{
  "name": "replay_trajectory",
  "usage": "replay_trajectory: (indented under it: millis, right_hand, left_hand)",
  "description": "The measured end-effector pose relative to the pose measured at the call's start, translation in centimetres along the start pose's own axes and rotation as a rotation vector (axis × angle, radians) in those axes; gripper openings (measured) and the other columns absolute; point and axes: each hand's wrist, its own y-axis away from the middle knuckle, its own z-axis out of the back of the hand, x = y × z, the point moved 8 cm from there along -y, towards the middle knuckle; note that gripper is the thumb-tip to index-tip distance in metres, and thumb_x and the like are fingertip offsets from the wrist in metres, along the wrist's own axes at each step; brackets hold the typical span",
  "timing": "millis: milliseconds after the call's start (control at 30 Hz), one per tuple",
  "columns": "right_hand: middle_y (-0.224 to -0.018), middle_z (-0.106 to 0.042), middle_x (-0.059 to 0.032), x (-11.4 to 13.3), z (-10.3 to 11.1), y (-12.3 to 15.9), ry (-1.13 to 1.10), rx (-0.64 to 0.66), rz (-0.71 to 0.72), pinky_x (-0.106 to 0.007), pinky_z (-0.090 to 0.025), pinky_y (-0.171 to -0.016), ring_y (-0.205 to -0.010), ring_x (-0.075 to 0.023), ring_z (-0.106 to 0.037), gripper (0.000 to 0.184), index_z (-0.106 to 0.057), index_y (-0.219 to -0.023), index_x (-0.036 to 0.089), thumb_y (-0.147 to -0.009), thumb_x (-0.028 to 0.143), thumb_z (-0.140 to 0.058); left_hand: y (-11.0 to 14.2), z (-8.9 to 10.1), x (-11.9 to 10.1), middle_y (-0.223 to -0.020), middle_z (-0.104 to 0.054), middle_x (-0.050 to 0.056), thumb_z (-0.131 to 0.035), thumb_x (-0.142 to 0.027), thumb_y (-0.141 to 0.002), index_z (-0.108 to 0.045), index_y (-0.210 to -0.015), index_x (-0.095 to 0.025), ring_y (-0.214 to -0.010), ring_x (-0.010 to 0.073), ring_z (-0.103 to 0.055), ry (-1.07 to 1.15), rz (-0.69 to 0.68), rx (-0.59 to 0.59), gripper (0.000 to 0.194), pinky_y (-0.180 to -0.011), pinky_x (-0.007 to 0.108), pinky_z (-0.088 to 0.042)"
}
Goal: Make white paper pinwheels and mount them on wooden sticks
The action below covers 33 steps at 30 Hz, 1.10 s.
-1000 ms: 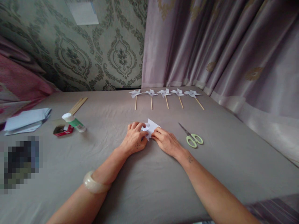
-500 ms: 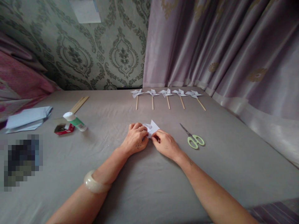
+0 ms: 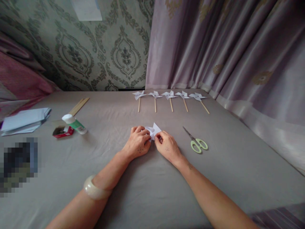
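Between my hands is a white paper pinwheel (image 3: 156, 128) with folded, pointed blades, low over the cloth. My left hand (image 3: 138, 142) is closed on its left side, with the fingers bent over the paper. On the right, my right hand (image 3: 168, 145) pinches the paper's edge between thumb and forefinger. The pinwheel's lower part is hidden by my fingers, and I cannot see a stick on it. To the right of my right hand lie scissors (image 3: 196, 141) with light green handles, their blades pointing away from me.
Several finished paper pinwheels (image 3: 170, 95) on sticks lie in a row at the back. On the left are a glue bottle (image 3: 75, 124), a small red box (image 3: 63, 131) of dark bits, wooden sticks (image 3: 79, 106) and stacked paper (image 3: 25, 121). Grey cloth (image 3: 114, 197) covers the surface.
My right thumb and fingers have shifted slightly on the paper's edge. My left hand keeps its hold. The whole view has moved a little.
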Motion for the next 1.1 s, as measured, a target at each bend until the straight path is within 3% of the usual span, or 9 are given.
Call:
replay_trajectory:
  millis: [367,833,1100]
  right_hand:
    - [-0.088,-0.071,-0.008,-0.5,-0.4,-0.1,0.035,-0.002,-0.054,-0.027,-0.045,-0.073,-0.081,-0.0187,-0.064,0.015,-0.064,-0.087,0.018,-0.088,0.022,-0.05]
    - [-0.089,-0.071,-0.0093,-1.1,-0.7,-0.5,-0.04,0.024,-0.137,-0.028,-0.047,-0.071,-0.074,-0.0184,-0.066,0.013,-0.062,-0.095,0.016,-0.086,0.022,-0.056]
    - [-0.081,-0.071,-0.0062,-1.1,-0.5,-0.6,0.015,-0.004,-0.144,-0.027,-0.045,-0.068,-0.07,-0.0178,-0.065,0.007,-0.061,-0.088,0.017,-0.084,0.021,-0.057]
  left_hand:
    - [0.0,-0.2,0.1,-0.087,-0.07,0.006,-0.052,-0.016,-0.076,-0.068,-0.076,-0.02,-0.096,0.024,-0.054,-0.018,0.002,0.0,0.017,-0.084,0.041,-0.035]
    - [0.1,-0.4,0.2,-0.089,-0.069,0.006,-0.052,-0.016,-0.077,-0.07,-0.079,-0.019,-0.097,0.0245,-0.053,-0.022,0.0,-0.005,0.018,-0.085,0.042,-0.034]
    - [0.1,-0.4,0.1,-0.088,-0.069,0.007,-0.053,-0.017,-0.077,-0.071,-0.08,-0.019,-0.096,0.0243,-0.052,-0.016,-0.012,0.0,0.019,-0.084,0.042,-0.034]
